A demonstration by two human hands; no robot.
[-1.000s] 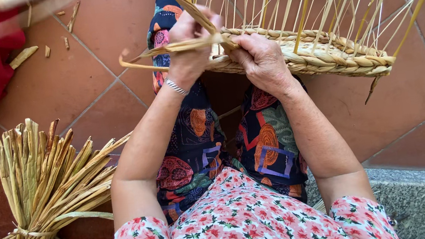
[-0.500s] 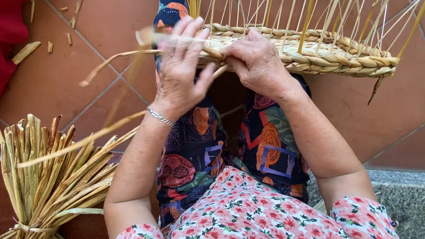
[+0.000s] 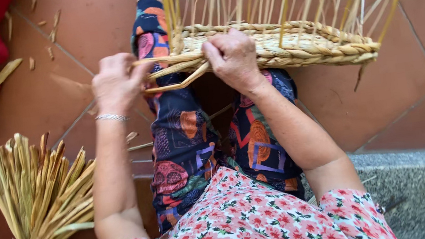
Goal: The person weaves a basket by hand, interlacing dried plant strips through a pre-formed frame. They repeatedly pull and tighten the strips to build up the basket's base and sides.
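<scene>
Both hands are busy on one half-woven basket (image 3: 290,45) up in the top middle of the frame. The left hand (image 3: 117,83) pinches a flat straw strand (image 3: 171,70) and the right hand (image 3: 233,57) clamps down on the rim. One tied straw bundle (image 3: 39,203) sits lower left on the tile floor (image 3: 377,99).
</scene>
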